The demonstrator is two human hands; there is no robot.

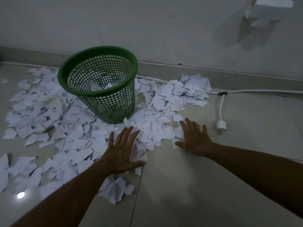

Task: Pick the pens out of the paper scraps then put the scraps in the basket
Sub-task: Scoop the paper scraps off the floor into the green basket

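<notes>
White torn paper scraps point(49, 115) lie spread over the tiled floor, left, front and right of a green mesh basket point(113, 105). The basket stands upright with a few scraps inside. My left hand point(122, 151) lies flat with straight, spread fingers on the scraps in front of the basket. My right hand point(195, 140) is also flat with spread fingers at the right edge of the pile, its thumb touching a scrap. No pen shows among the scraps.
A white cable point(246, 91) runs along the skirting at the wall, and its white plug point(220, 126) lies on the floor right of my right hand. A white fixture point(268, 10) hangs on the wall at the top right. Bare tiles lie at the front right.
</notes>
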